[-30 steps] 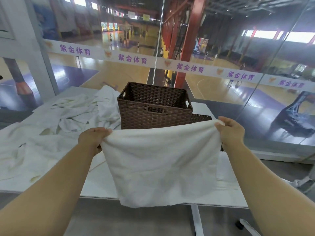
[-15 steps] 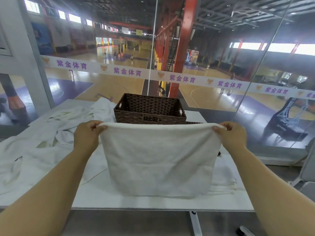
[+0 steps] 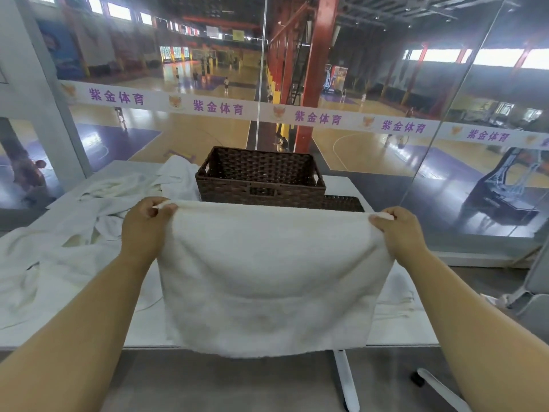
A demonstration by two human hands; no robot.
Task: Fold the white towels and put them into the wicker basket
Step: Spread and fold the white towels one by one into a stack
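White tabletop [image 3: 398, 334] runs across in front of you, with a glass wall [image 3: 386, 173] behind it. A loose heap of white towels [image 3: 68, 248] covers its left part. Your white towel [image 3: 273, 281] hangs in the air in front of the table, stretched flat between your hands, its lower hem past the near edge. Behind it on the table sits the wicker basket [image 3: 261, 179]. Your left hand [image 3: 145, 230] pinches the towel's upper left corner between thumb and fingers; your right hand [image 3: 399, 233] pinches the upper right corner likewise.
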